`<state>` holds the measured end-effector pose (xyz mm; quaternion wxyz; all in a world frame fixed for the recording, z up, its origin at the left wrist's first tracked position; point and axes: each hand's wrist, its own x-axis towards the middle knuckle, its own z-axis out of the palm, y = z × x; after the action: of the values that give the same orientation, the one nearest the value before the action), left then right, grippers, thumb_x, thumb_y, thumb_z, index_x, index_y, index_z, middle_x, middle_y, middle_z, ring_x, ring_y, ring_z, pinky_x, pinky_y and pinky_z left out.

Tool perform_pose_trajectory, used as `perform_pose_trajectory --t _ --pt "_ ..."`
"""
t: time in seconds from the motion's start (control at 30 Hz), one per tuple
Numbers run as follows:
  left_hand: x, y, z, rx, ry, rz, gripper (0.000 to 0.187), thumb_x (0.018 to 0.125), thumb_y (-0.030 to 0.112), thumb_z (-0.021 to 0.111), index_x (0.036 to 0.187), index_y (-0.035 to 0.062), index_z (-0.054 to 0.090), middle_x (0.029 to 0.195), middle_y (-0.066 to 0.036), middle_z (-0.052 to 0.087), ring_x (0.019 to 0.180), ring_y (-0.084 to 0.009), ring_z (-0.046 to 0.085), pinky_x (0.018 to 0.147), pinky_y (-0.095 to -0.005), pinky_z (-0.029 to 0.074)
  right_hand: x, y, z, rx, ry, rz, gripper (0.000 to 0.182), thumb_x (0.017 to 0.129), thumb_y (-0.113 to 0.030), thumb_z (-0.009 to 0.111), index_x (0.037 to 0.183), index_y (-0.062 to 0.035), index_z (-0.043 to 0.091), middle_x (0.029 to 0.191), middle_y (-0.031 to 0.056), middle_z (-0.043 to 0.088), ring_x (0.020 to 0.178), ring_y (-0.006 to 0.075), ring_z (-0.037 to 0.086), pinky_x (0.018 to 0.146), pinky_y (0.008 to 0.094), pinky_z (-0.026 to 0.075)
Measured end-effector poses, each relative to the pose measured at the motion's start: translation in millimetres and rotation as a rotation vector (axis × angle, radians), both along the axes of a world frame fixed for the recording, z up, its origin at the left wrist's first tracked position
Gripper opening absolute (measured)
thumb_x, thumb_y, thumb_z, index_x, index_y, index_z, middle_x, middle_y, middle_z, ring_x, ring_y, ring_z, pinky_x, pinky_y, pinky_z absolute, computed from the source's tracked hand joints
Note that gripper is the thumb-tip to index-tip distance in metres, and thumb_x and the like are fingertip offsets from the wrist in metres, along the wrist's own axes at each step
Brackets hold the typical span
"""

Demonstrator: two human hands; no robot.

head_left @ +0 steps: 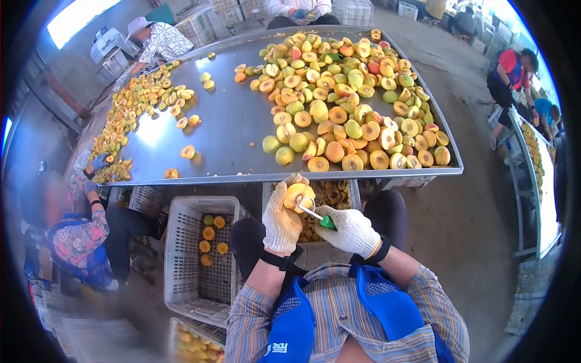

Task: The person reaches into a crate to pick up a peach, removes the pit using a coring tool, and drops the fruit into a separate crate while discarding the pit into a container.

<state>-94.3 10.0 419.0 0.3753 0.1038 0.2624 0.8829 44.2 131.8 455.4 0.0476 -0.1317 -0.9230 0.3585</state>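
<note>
My left hand, in a white knit glove, is closed on a yellow peach half, its cut face turned to the right. My right hand, gloved the same way, grips the green handle of a pitting tool. The tool's thin metal shaft ends in a loop that lies over the middle of the peach half. Both hands are in front of my chest, just below the near edge of the metal table. A large heap of halved peaches covers the table's right side.
More peach pieces line the table's left side. Under my hands stands a crate of peach pieces; left of it, a white crate holds several halves. Co-workers sit at the left, far left corner and far side.
</note>
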Motion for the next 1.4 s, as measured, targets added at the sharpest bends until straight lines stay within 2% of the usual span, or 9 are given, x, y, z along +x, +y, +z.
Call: perform_pose_trajectory --t 0.1,0.13,0.27,0.63,0.83,0.9,1.0,1.13,1.4 --pt "16.2 0.7 -0.3 -0.057 0.008 0.138 0.042 0.100 0.028 0.053 0.124 -0.0049 0.058 0.120 -0.023 0.063 0.106 -0.0344 0.064 0.092 -0.0433 0.055 2.1 -2.5 -1.0 0.052 0.013 -0.014 0.040 0.086 -0.035 0.070 0.120 -0.0134 0.065 0.072 0.0168 0.067 0.067 0.0358 0.069 0.060 0.0435 0.056" --pt "20.0 -3.6 7.3 -0.030 0.004 0.078 0.036 0.098 0.026 0.056 0.119 -0.0028 0.060 0.118 -0.019 0.064 0.110 -0.0283 0.061 0.098 -0.0383 0.049 3.2 -2.5 -1.4 0.071 0.017 -0.017 0.042 0.086 -0.035 0.070 0.120 -0.0121 0.065 0.073 0.0169 0.068 0.068 0.0357 0.069 0.061 0.0434 0.056" --pt "27.5 -5.4 9.3 -0.009 0.031 0.068 0.037 0.098 0.026 0.056 0.120 -0.0032 0.060 0.118 -0.019 0.064 0.111 -0.0281 0.061 0.097 -0.0385 0.050 5.8 -4.1 0.5 0.131 -0.033 -0.020 0.046 0.084 -0.036 0.070 0.121 -0.0093 0.064 0.075 0.0175 0.069 0.069 0.0359 0.070 0.062 0.0436 0.057" --pt "41.3 -3.2 1.4 -0.101 -0.108 0.066 0.043 0.103 0.035 0.053 0.110 -0.0048 0.066 0.105 -0.017 0.068 0.098 -0.0255 0.066 0.087 -0.0351 0.054 8.0 0.2 -34.3 0.073 -0.041 0.063 0.030 0.082 -0.027 0.071 0.106 -0.0107 0.072 0.073 0.0166 0.069 0.068 0.0354 0.069 0.060 0.0426 0.056" --pt "48.6 2.4 4.9 -0.271 0.010 0.192 0.033 0.101 0.027 0.060 0.108 -0.0037 0.067 0.102 -0.014 0.070 0.091 -0.0222 0.068 0.081 -0.0317 0.056 5.0 11.8 -41.8 0.206 0.017 0.123 0.023 0.081 -0.021 0.071 0.102 -0.0127 0.074 0.067 0.0130 0.067 0.061 0.0315 0.067 0.057 0.0396 0.056" --pt "51.3 4.1 3.3 -0.282 -0.011 0.199 0.032 0.101 0.027 0.060 0.108 -0.0033 0.068 0.101 -0.013 0.070 0.090 -0.0218 0.068 0.080 -0.0318 0.056 6.2 9.0 -38.8 0.164 -0.101 0.090 0.017 0.086 -0.025 0.066 0.095 -0.0112 0.070 0.077 0.0135 0.070 0.073 0.0331 0.070 0.067 0.0439 0.056" --pt "54.3 6.3 -3.4 -0.292 -0.049 0.202 0.035 0.101 0.030 0.059 0.109 -0.0031 0.066 0.100 -0.014 0.069 0.089 -0.0236 0.068 0.080 -0.0335 0.057 8.3 10.6 -31.9 0.184 -0.112 0.108 0.019 0.087 -0.028 0.065 0.094 -0.0105 0.070 0.075 0.0132 0.069 0.072 0.0331 0.069 0.066 0.0442 0.056" --pt "48.1 5.4 -7.7 -0.193 -0.133 0.129 0.042 0.101 0.037 0.057 0.112 -0.0028 0.063 0.101 -0.016 0.067 0.088 -0.0270 0.068 0.080 -0.0359 0.058 8.0 16.0 -35.3 0.233 -0.044 0.079 0.029 0.081 -0.020 0.067 0.109 -0.0149 0.073 0.073 0.0147 0.069 0.067 0.0337 0.069 0.062 0.0417 0.057" --pt "48.3 2.8 -8.7 -0.139 -0.114 0.092 0.041 0.103 0.036 0.054 0.110 -0.0029 0.064 0.099 -0.015 0.067 0.087 -0.0258 0.066 0.078 -0.0355 0.057 8.9 6.3 -32.6 0.215 -0.111 0.029 0.028 0.082 -0.024 0.067 0.107 -0.0140 0.073 0.074 0.0146 0.069 0.068 0.0342 0.069 0.063 0.0431 0.057"
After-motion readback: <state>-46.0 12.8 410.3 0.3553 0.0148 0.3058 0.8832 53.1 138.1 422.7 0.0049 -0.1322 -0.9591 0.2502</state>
